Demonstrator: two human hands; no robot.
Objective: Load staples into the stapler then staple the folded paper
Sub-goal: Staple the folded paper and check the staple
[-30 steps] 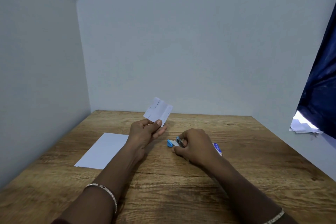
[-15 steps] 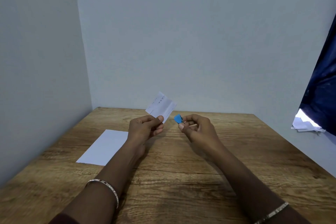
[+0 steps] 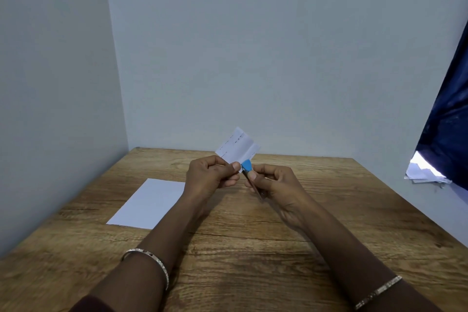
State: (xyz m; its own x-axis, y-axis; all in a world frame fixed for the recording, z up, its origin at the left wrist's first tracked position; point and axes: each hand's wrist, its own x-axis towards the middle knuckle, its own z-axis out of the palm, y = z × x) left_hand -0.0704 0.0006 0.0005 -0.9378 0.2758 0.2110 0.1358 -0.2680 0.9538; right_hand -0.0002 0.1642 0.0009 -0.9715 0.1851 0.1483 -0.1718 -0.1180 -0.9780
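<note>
Nearest, thin metal bracelets (image 3: 162, 268) circle both wrists above the brown wood-grain worktop (image 3: 253, 248). A flat white sheet of paper (image 3: 149, 204) lies on it to the left, well apart from the work. Further on, both hands are held above the worktop, close together.

The danger here, as I judge it, is a staple that misses or bites only the very edge. The small blue-nosed metal stapler (image 3: 247, 166) sits at the lower corner of the small folded white paper (image 3: 238, 148), and I cannot tell whether the paper lies between its jaws. A squeeze could also twist the paper, since it is held by one corner only.

The left hand (image 3: 211, 176) pinches that corner between thumb and curled fingers. The right hand (image 3: 276, 185) is curled round the stapler, thumb on the blue nose. The paper stands tilted just behind them. Beyond are the pale grey wall (image 3: 253, 58) and, far right, a dark blue curtain (image 3: 450, 121).
</note>
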